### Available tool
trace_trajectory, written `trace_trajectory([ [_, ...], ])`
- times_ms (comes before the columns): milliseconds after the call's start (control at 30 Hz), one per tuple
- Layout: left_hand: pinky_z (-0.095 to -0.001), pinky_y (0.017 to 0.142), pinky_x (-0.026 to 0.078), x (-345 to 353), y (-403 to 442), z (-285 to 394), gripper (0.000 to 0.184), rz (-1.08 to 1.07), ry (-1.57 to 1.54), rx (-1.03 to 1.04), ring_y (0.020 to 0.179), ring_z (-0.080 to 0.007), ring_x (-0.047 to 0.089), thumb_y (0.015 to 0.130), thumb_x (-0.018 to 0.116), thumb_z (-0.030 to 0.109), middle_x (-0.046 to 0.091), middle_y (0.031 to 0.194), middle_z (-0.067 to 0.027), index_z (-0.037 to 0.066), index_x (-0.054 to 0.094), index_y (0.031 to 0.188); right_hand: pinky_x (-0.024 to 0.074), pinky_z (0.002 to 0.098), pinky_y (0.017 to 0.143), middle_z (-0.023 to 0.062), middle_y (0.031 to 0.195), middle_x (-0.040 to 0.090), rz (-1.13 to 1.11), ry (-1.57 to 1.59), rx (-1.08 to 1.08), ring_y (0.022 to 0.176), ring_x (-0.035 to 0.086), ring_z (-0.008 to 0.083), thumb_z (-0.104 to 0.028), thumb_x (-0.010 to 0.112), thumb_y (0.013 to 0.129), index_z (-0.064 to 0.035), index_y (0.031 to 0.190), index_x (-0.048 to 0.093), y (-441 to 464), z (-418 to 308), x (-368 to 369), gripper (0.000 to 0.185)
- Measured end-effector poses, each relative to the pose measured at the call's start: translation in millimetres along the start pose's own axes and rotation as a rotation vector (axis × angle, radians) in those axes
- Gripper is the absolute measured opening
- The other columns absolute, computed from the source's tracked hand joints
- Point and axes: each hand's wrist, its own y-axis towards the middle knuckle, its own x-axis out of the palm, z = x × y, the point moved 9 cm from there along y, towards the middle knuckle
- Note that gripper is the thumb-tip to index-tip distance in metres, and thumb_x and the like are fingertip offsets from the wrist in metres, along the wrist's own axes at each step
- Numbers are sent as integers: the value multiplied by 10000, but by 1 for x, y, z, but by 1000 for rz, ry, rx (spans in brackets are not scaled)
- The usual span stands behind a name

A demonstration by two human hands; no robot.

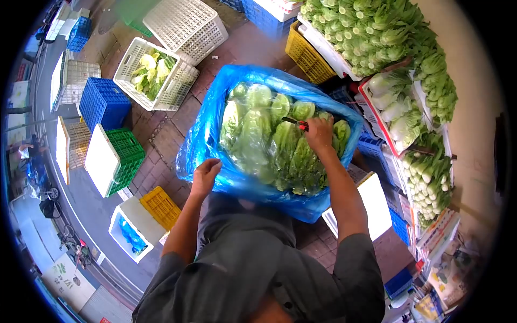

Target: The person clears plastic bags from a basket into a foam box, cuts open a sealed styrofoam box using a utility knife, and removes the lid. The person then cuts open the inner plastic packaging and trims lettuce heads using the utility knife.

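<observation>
In front of me stands a container lined with a blue plastic bag [207,116], its loose edges folded out over the sides. Inside, heads of green leafy lettuce [256,129] lie packed together under clear plastic film. My right hand [320,133] is closed around the red-and-black handle of a small knife [293,121], whose dark blade points left over the lettuce. My left hand [205,176] is at the near left edge of the blue bag with its fingers curled together. Whether it pinches any of the plastic is hidden.
White crates [183,29], one holding leafy greens [153,72], stand ahead on the left. Blue [102,102], green [125,156] and yellow crates [160,207] and a foam box [134,231] line the left. Stacked greens [371,32] and white-stemmed vegetables [396,110] fill the right.
</observation>
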Motion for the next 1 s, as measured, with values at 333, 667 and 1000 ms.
trace_trajectory([
  [333, -286, 826, 523, -24, 79, 48, 327, -219, 7, -12, 926, -135, 653, 958, 670, 222, 722, 1031, -111, -34, 660, 1161, 457, 435, 622, 160, 755, 621, 103, 596, 266, 684, 596, 329, -194, 653, 939, -4, 994, 632, -35, -19, -72, 199],
  [667, -381, 955, 519, 39, 71, 60, 444, -972, -475, -495, 1095, -225, 644, 985, 629, 204, 678, 1149, -122, 9, 522, 1368, 466, 235, 681, -8, 882, 629, -25, 1375, 371, 804, 567, 79, -57, 662, 939, -54, 923, 619, -85, -312, -62, 47],
  [1000, -248, 588, 416, -161, 141, 93, 308, -418, -393, -300, 653, -97, 501, 936, 551, 131, 547, 724, 18, -22, 646, 1186, 518, 271, 766, -3, 788, 565, 116, 1434, 818, 688, 528, 77, -106, 610, 971, -46, 1141, 649, -126, -278, -23, 185],
])
